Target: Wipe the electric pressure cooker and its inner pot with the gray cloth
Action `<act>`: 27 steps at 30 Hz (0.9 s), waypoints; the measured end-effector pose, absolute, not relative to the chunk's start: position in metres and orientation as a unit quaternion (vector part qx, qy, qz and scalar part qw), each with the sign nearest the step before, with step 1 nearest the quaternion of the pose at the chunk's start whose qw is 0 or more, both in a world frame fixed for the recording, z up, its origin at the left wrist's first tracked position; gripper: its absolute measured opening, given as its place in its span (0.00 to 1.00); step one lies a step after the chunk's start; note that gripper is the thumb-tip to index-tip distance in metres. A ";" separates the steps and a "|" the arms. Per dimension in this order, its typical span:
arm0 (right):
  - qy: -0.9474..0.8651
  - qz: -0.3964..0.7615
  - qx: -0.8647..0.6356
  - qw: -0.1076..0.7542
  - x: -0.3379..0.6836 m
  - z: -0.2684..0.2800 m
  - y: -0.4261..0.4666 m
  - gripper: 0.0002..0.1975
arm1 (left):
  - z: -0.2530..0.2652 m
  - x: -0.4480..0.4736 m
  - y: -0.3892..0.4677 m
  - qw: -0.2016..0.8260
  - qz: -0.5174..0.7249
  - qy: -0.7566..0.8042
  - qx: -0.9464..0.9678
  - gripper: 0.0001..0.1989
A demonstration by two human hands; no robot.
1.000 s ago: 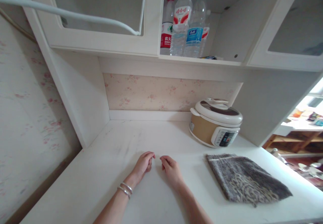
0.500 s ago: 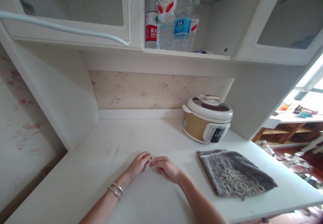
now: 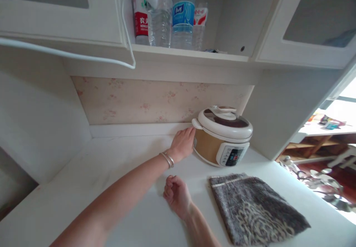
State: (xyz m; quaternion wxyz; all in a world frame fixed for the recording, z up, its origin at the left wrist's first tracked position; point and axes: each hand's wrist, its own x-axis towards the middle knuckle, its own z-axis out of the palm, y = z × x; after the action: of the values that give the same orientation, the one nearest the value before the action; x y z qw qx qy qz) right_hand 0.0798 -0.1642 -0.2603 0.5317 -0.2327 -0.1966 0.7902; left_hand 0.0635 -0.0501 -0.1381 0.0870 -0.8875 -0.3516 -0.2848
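Observation:
A cream and gold electric pressure cooker stands on the white countertop, its lid on and its control panel facing forward. My left hand, with bracelets at the wrist, reaches to its left side. The fingers are close together and bent at the cooker's side handle; their far side is hidden. Lower down, my right hand rests near the counter with its fingers curled in, and nothing shows in it. To the right of that hand lies a folded grey-brown towel with a pale looped pattern.
Overhead, an open cabinet shelf holds several plastic bottles. A white cable hangs across the left cabinet door. Behind the counter runs a floral wall panel. Metal items stand beyond the counter's right edge.
My left hand has left the spot beside my right hand and reached up and right to the cooker's handle. My right hand's fingers have curled in. The view has shifted a little right.

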 end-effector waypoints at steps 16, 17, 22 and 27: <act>-0.263 0.758 -0.309 0.511 0.076 -0.258 -0.168 0.10 | -0.128 0.098 -0.004 0.282 -0.246 -0.329 -0.867 0.14; -0.257 0.755 -0.311 0.517 0.077 -0.258 -0.170 0.11 | -0.127 0.096 -0.004 0.285 -0.245 -0.325 -0.868 0.13; -0.267 0.732 -0.325 0.536 0.079 -0.260 -0.176 0.12 | -0.126 0.077 -0.003 0.294 -0.235 -0.317 -0.871 0.13; -0.294 0.716 -0.342 0.532 0.078 -0.262 -0.178 0.13 | -0.126 0.041 -0.001 0.284 -0.222 -0.339 -0.869 0.15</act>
State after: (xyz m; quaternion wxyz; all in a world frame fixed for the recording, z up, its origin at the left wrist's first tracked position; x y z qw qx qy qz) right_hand 0.0783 -0.1780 -0.2624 0.5321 -0.3423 -0.2942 0.7164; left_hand 0.0409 -0.0008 -0.1257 0.2841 -0.8689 -0.3392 -0.2219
